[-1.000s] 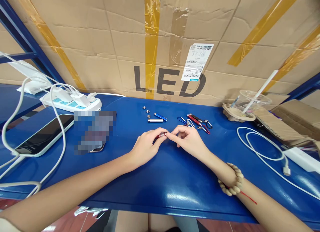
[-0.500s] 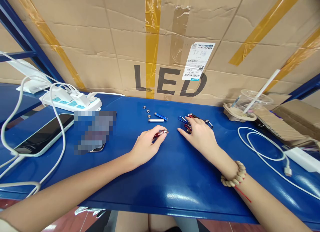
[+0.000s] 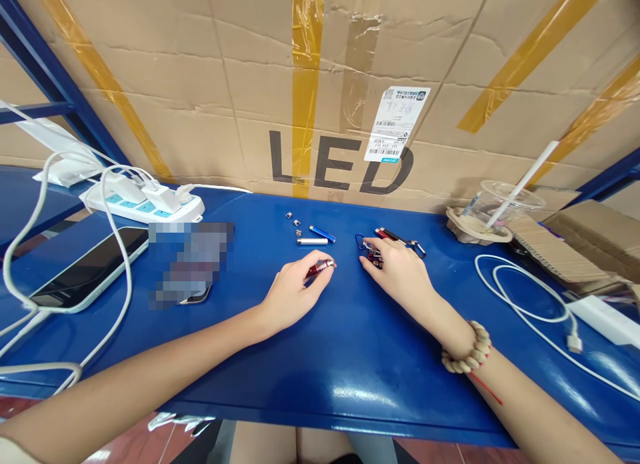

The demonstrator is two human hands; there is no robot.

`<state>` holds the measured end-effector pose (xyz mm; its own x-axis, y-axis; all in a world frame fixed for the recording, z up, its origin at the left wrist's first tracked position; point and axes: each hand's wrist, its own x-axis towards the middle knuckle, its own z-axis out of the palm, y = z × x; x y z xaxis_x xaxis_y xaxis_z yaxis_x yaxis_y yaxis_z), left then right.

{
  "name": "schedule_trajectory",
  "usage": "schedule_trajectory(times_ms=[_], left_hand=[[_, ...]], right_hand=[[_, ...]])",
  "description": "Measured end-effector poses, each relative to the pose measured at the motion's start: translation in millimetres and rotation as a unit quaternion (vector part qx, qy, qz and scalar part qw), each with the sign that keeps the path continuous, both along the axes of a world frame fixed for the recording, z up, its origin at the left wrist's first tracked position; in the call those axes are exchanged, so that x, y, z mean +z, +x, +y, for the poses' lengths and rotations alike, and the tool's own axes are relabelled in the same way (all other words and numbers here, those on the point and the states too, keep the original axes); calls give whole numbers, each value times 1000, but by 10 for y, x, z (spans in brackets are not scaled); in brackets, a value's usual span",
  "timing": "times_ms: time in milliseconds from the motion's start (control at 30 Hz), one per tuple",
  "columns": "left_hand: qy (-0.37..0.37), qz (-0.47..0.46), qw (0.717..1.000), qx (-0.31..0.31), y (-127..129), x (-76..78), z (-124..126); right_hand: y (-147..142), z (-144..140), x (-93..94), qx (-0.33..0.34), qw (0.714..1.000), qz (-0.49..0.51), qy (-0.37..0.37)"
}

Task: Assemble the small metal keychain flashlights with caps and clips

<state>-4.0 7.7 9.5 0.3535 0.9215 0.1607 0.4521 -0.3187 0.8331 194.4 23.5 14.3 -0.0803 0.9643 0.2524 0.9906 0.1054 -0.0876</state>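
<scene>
My left hand is closed in a pinch on a small dark red metal tube with a silvery end. Beyond it lie a silver tube, a blue tube and several tiny metal pieces. My right hand hovers low over a little pile, its thumb and index finger apart. Under and beside those fingers are a blue carabiner clip and small red and silver parts, partly covered. Red and black tubes and a dark clip show just past the knuckles.
On the left are a white power strip with plugs and cables, a phone and a blurred-out object. A white cable, a plastic cup and a notebook lie right. A large cardboard box stands behind.
My right hand's index finger and thumb have shifted slightly and drawn in over the small parts, uncovering more of the red and black tubes. My left hand holds still with the red tube.
</scene>
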Motion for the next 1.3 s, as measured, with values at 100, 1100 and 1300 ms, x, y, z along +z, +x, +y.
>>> schedule_trajectory(times_ms=[100, 1100, 1300], left_hand=[[-14, -16, 1000, 1, 3, 11, 1], [-92, -161, 982, 24, -5, 41, 24], [-78, -150, 985, 40, 11, 33, 29]], right_hand=[[16, 8, 2, 9, 1000, 10, 0], [-51, 33, 13, 107, 930, 346, 54], [-67, -5, -46, 189, 945, 261, 52]])
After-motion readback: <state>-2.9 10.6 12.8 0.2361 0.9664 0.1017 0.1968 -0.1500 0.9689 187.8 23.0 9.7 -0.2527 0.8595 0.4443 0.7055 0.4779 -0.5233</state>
